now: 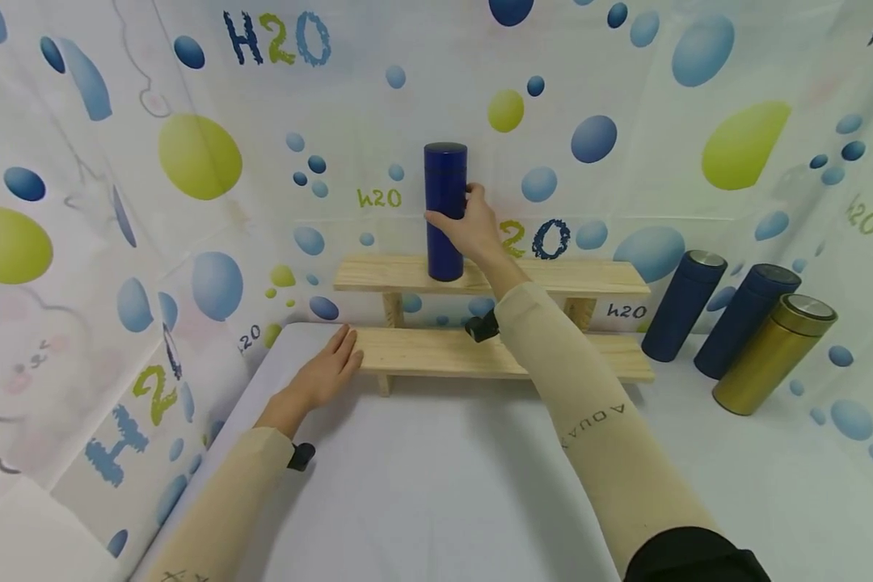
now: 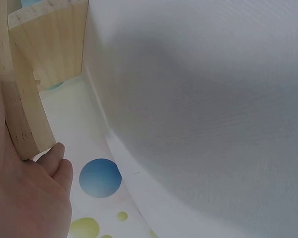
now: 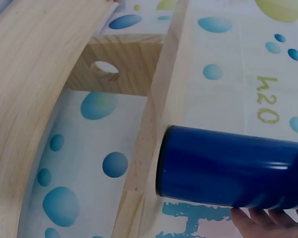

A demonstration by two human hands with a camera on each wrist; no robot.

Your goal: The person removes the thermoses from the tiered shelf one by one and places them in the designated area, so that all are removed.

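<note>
A shiny blue thermos flask (image 1: 445, 174) stands upright at the upper board (image 1: 378, 273) of a two-tier wooden shelf. My right hand (image 1: 478, 230) grips the flask from the right side, thumb across its front. In the right wrist view the flask's base (image 3: 171, 163) meets the board, and the fingertips (image 3: 263, 220) lie along its side. Lower down, my left hand (image 1: 327, 370) rests against the left end of the lower board (image 1: 436, 353) with its fingers extended. The left wrist view shows the palm (image 2: 32, 198) beside the end of that board (image 2: 27, 124).
Right of the shelf stand two dark blue flasks (image 1: 684, 307) and a gold flask (image 1: 774, 356) on the white-covered table (image 1: 422, 485). A white curtain (image 1: 422, 89) printed with blue and green dots hangs behind and along the left. Wooden supports (image 1: 579, 314) separate the boards.
</note>
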